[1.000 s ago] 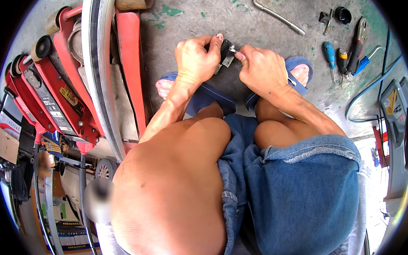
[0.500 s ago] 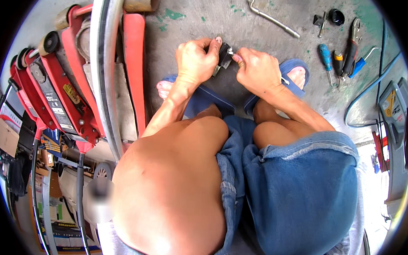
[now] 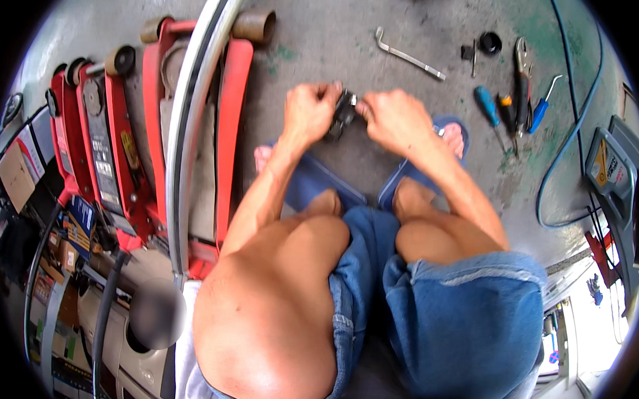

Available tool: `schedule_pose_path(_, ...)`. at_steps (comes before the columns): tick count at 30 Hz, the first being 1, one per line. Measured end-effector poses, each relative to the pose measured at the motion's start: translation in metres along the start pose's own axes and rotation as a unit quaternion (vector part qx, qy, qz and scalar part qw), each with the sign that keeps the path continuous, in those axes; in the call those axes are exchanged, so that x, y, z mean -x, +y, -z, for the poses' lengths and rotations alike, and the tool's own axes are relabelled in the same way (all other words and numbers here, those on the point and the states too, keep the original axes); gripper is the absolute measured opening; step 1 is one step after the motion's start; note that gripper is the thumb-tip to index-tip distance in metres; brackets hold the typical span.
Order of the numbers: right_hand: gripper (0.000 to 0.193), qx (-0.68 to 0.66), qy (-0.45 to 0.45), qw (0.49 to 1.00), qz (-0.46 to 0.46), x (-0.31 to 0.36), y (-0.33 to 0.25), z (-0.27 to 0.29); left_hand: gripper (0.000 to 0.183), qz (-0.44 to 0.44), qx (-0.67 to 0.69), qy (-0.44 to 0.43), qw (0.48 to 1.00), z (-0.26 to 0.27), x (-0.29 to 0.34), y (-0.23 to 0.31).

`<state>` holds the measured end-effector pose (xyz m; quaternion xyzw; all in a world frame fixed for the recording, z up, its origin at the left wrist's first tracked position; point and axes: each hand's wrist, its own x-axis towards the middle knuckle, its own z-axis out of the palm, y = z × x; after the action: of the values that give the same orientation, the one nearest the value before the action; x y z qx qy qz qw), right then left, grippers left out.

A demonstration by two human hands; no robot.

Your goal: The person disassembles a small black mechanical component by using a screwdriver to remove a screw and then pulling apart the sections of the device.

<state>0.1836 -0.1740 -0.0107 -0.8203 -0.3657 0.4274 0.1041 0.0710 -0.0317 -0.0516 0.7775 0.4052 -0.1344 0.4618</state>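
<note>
My left hand [image 3: 308,115] is closed around one side of a small black part with bright metal bits [image 3: 344,114], thumb and fingers pinched on it. From the other side my right hand [image 3: 394,118] is closed, its fingertips at the part's upper right, by the shiny metal. Whether a smaller piece sits between the right fingertips cannot be made out. The part is held above the concrete floor, between my two blue sandals [image 3: 320,177]. Its exact kind is unclear, as my fingers cover some of it.
Right of my hands lie an L-shaped socket wrench [image 3: 411,58], a black round cap [image 3: 490,43], a blue screwdriver [image 3: 485,101], locking pliers [image 3: 523,83] and a blue-handled hook pick [image 3: 539,114]. Red floor jacks [image 3: 234,126] stand left. A blue hose [image 3: 569,138] curves at right.
The whole view has shifted, so the floor tools appear further left. Both hands stay on the black part, which appears slightly turned.
</note>
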Motion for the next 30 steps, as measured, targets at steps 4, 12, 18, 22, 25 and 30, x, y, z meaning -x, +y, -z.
schedule_pose_path(4,0.019,0.06,0.084,0.987,0.126,0.015,-0.015,0.042,0.036,-0.076,0.091,0.09,0.989,0.015,0.014,0.02)
schedule_pose_path(12,0.011,0.104,0.229,0.95,0.183,0.062,-0.057,0.137,0.04,-0.113,0.402,0.106,0.902,0.064,0.033,0.041)
schedule_pose_path(18,0.016,-0.006,0.248,0.96,0.132,0.056,-0.037,0.106,0.032,-0.155,0.516,0.093,0.837,0.056,0.051,0.06)
schedule_pose_path(22,0.02,-0.215,0.121,0.969,-0.001,0.048,-0.03,0.061,0.031,-0.159,0.547,0.042,0.821,0.048,0.055,0.059)
schedule_pose_path(25,0.025,-0.432,0.07,0.899,-0.024,0.046,-0.02,0.034,0.031,-0.158,0.542,0.037,0.824,0.041,0.058,0.06)
schedule_pose_path(30,0.039,-0.6,0.003,0.796,-0.079,0.048,-0.018,0.032,0.03,-0.175,0.518,0.072,0.834,0.04,0.06,0.059)
